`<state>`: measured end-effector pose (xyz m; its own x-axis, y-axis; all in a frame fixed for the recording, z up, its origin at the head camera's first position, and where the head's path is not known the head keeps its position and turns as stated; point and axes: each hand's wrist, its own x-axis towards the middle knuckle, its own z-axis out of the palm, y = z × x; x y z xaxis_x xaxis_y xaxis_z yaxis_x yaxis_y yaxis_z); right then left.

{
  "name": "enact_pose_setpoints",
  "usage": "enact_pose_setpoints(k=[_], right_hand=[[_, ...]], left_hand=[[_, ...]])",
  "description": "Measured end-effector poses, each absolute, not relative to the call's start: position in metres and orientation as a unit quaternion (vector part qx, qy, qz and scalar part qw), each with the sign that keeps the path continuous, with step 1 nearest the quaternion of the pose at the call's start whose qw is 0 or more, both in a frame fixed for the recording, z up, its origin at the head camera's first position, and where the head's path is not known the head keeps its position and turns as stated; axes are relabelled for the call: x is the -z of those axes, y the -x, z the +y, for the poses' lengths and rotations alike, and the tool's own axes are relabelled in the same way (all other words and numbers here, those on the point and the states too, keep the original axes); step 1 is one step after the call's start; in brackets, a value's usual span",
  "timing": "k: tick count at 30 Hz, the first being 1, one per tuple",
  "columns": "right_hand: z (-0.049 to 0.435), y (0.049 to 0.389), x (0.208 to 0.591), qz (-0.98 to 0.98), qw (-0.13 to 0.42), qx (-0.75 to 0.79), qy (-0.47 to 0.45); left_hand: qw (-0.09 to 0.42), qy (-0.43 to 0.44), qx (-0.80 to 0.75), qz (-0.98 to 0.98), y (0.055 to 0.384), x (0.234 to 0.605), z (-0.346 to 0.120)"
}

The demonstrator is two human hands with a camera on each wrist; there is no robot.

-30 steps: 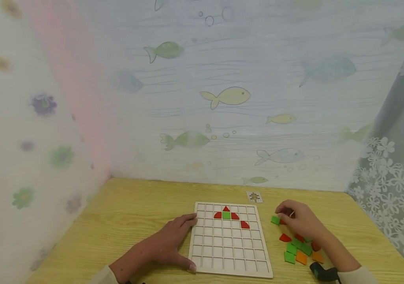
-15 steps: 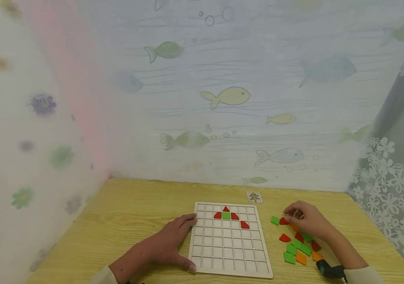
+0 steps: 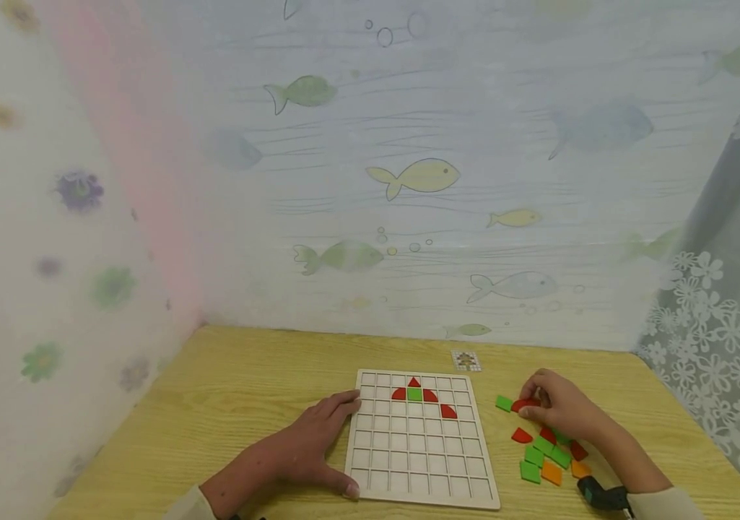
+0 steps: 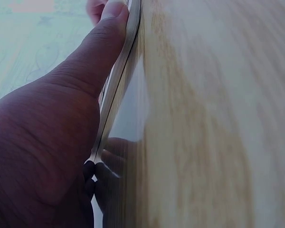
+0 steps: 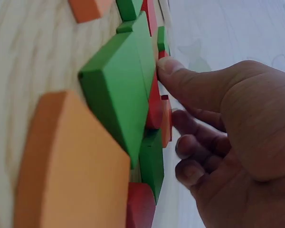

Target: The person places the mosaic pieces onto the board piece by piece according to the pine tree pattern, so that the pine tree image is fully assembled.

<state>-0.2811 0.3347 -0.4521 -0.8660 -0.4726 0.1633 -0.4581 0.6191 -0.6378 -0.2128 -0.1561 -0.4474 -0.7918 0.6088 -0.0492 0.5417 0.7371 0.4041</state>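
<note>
My left hand (image 3: pixel 307 448) rests against the left side of a pale wooden grid board (image 3: pixel 418 451), its thumb at the near corner and fingertips at the upper left edge. In the left wrist view the thumb (image 4: pixel 92 57) lies along the board's edge. Set in the board's upper rows are a red triangle tile (image 3: pixel 414 382), a green square tile (image 3: pixel 414 394) and several red rounded tiles (image 3: pixel 448 412). At the right, my right hand (image 3: pixel 561 408) pinches a red rounded tile (image 3: pixel 525 405) between thumb and forefinger. The other fingers curl in the right wrist view.
Near the right hand lie loose green tiles (image 3: pixel 530 471), orange tiles (image 3: pixel 551 473) and red tiles (image 3: pixel 522 435). A small pattern card (image 3: pixel 467 360) lies behind the board. Walls stand beyond the wooden table (image 3: pixel 266 375). A dark wrist device (image 3: pixel 600 496) sits at the right cuff.
Over the second, my right hand shifts slightly right and nearer, then closes its thumb and forefinger on a red tile. Left hand and board stay put.
</note>
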Motion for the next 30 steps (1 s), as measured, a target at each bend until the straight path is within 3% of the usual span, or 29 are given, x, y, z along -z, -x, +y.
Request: enact_pose_setpoints(k=[21,30], right_hand=[[0.324,0.275,0.442,0.917,-0.002,0.346,0.199],[0.322,0.275,0.435,0.906,0.009,0.357,0.229]], left_hand=[[0.091,-0.310,-0.189,0.927,0.212,0.445,-0.156],[0.091,-0.306,-0.189,0.929,0.212,0.446,-0.156]])
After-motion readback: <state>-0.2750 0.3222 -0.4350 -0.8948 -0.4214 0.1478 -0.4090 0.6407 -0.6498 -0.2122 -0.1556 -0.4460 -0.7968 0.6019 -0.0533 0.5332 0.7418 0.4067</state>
